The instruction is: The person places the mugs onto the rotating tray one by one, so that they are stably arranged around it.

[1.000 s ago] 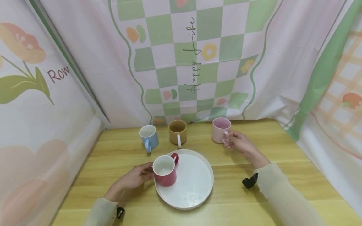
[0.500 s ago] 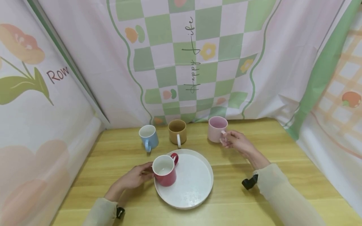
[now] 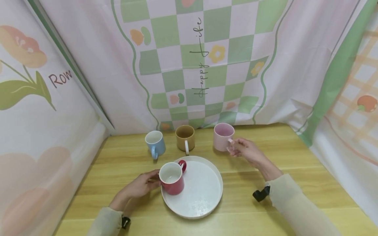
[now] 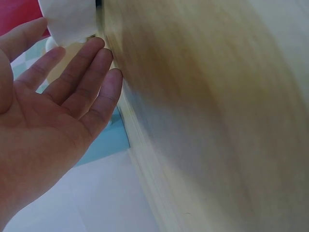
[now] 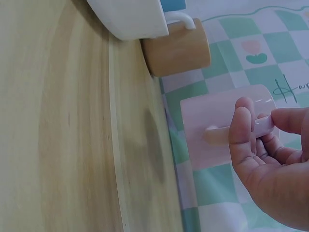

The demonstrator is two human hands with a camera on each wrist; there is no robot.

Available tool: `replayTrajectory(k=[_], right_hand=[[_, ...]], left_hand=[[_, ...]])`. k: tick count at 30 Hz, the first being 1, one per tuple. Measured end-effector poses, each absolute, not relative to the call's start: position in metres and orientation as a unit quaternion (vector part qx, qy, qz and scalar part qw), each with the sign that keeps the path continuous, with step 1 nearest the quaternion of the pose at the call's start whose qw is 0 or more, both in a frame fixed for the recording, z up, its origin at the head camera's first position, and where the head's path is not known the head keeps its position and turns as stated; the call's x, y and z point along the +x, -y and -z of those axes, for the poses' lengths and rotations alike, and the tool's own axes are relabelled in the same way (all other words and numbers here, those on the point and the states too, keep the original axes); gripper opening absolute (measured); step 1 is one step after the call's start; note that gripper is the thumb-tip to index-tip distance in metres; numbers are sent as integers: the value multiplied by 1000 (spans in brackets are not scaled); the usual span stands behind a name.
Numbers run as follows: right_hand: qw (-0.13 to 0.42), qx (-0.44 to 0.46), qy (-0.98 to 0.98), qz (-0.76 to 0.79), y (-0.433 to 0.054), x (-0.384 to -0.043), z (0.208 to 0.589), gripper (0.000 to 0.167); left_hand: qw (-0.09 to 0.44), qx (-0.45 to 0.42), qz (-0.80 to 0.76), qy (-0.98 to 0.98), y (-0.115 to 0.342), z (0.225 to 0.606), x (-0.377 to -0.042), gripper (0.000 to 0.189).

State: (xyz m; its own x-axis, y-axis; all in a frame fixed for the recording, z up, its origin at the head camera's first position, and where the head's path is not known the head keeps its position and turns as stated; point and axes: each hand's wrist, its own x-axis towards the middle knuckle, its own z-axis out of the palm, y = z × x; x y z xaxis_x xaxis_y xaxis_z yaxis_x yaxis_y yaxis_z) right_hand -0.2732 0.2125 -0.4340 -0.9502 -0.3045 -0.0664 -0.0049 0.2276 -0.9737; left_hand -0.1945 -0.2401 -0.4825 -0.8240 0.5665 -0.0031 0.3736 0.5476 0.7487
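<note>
My right hand (image 3: 249,153) pinches the handle of a pink mug (image 3: 222,140) between thumb and fingers. In the right wrist view that mug (image 5: 207,113) hangs upright just off the table, with a shadow on the wood below. At the left side of the round white tray (image 3: 203,193), my left hand (image 3: 138,186) stays beside a red mug (image 3: 175,186), fingertips at the mug and tray rim. The left wrist view shows its fingers (image 4: 79,79) spread and nearly straight; whether they touch the tray cannot be told. The red mug stands upright on the tray, white inside.
Behind the tray stand a light blue mug (image 3: 158,147) and a brown mug (image 3: 189,139) with a white handle. The brown one is just left of the pink mug. A patterned cloth (image 3: 206,82) hangs along the back edge of the wooden table (image 3: 251,209).
The pink mug has moved left along the back of the table, toward the brown mug, with my right hand on its handle. My left hand, red mug and tray have stayed put.
</note>
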Motion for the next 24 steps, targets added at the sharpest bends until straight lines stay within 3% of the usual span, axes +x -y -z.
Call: replayTrajectory(k=[24], right_hand=[[141,-144,-768,608,-195,-257,431,36]], left_hand=[[123,265,-393,-872,240,481,-193,50]])
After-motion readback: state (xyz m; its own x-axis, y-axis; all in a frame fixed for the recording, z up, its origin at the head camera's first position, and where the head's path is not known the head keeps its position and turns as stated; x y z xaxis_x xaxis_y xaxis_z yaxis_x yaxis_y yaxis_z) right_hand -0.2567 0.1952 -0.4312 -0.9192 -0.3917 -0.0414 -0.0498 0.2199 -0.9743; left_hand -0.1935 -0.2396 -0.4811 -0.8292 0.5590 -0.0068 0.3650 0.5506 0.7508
